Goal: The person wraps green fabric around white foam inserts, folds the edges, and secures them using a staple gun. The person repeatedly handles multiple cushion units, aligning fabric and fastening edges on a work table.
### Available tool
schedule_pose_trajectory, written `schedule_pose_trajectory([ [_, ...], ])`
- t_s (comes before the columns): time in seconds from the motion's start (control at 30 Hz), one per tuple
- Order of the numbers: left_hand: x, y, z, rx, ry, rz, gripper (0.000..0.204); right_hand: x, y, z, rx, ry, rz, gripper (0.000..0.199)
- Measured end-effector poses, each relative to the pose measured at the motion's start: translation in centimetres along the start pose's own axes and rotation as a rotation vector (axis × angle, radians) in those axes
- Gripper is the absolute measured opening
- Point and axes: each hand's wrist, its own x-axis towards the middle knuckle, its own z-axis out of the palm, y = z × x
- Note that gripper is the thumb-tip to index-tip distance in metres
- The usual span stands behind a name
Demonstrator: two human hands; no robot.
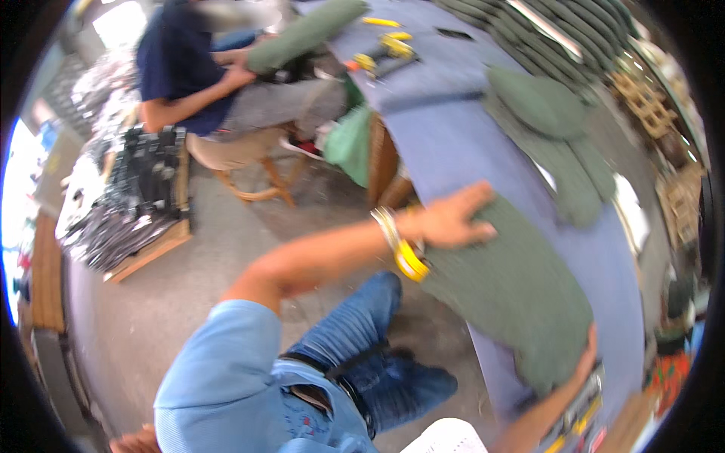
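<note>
A long, dark green padded cushion lies along the near edge of the blue-covered table, its near side overhanging. My left hand rests on its far left end, fingers spread and thumb apart; a yellow bangle and other bracelets circle the wrist. At the opposite end, my right hand curls against the cushion's right edge, its fingers partly hidden by the fabric. Beyond the cushion, more green padded pieces lie on the table, overlapping one another.
Yellow-and-black tools and a small dark flat object lie on the table. Stacked green cushions stand at the far right. A seated person handles another green cushion. More tools lie beside my right forearm.
</note>
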Motion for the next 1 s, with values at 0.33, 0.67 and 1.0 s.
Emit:
schedule_pose_trajectory([
  [0.33,-3.7,0.3,1.8,-0.139,0.341,-0.228,0.059,1.8,-4.6,9.7,-0.286,0.137,-0.017,0.080],
  [0.67,-0.5,6.5,1.9,0.182,0.432,-0.822,0.065,-8.7,-19.2,4.7,-0.099,0.261,0.080,0.081],
  [1.0,21.8,31.4,10.8,-0.383,0.365,0.381,0.041,-22.3,-31.9,2.7,0.369,0.511,0.183,0.083],
])
